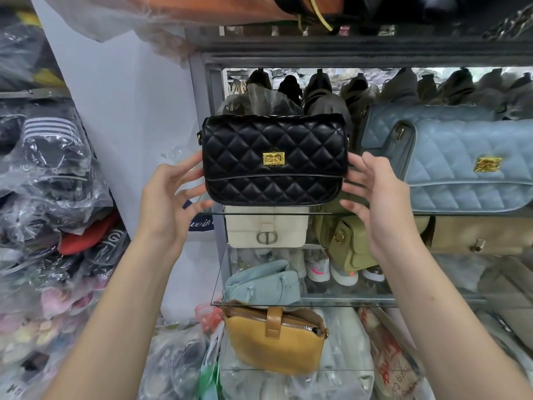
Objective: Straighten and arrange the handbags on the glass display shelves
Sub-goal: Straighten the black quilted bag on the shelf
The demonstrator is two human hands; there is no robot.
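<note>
Black bag [274,158]: upright on glass shelf [320,213], centre frame.
Left hand [170,194]: spread, straight fingertips touch its left end.
Right hand [375,194]: same, right end.

Black diamond-quilted leather handbag [274,158], gold clasp [273,159]; pale blue diamond-quilted handbag [461,166]; cream bag [266,226]; mustard-tan bag [274,342].

Head view; close, facing shelves [288,213]

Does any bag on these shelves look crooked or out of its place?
Yes. The tan bag low on the rack sits tilted, with its zipper partly open at the right end. The blue quilted bag also seems to lean. The black quilted bag stands straight.
</note>
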